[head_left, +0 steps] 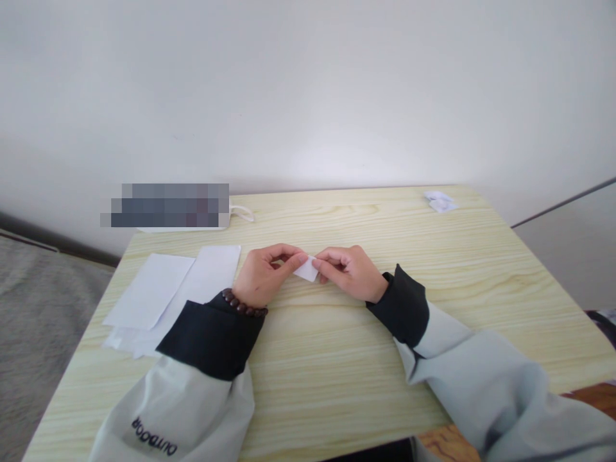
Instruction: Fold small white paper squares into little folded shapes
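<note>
A small white piece of paper [306,269] is held up between my two hands over the middle of the table. My left hand [267,273] pinches its upper left corner between thumb and forefinger. On the other side, my right hand [349,271] is closed on the right edge, thumb on top. Part of the paper is covered by the fingertips, so I cannot tell whether it is folded. Close to my left hand lie several white paper sheets [149,289], overlapping one another.
The wood-grain table [327,372] meets a white wall [308,96] at its back edge. A blurred-out object with a white cord [243,210] lies at the back left. Folded white paper pieces [439,201] rest at the back right. A dark edge [375,450] shows at the front.
</note>
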`<move>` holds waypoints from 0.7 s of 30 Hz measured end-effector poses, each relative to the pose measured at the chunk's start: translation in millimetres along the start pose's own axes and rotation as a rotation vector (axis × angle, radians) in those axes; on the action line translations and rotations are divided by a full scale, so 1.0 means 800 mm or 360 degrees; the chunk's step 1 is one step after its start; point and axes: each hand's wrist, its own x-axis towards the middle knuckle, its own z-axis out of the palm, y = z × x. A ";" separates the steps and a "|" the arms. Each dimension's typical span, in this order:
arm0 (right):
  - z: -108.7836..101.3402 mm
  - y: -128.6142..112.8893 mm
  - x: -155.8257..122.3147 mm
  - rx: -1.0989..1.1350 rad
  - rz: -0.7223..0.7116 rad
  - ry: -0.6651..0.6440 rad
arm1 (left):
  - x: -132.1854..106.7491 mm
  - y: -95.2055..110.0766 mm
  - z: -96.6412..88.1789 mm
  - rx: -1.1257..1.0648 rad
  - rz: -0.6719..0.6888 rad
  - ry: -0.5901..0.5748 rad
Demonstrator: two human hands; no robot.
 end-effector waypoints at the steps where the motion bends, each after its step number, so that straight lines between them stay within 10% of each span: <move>1: 0.000 0.000 0.000 0.0028 0.0007 0.0014 | 0.000 0.000 0.000 -0.0004 0.0007 -0.0003; 21: 0.002 0.002 0.002 0.0245 -0.0006 0.0184 | -0.002 0.002 0.000 0.0135 -0.0027 -0.0127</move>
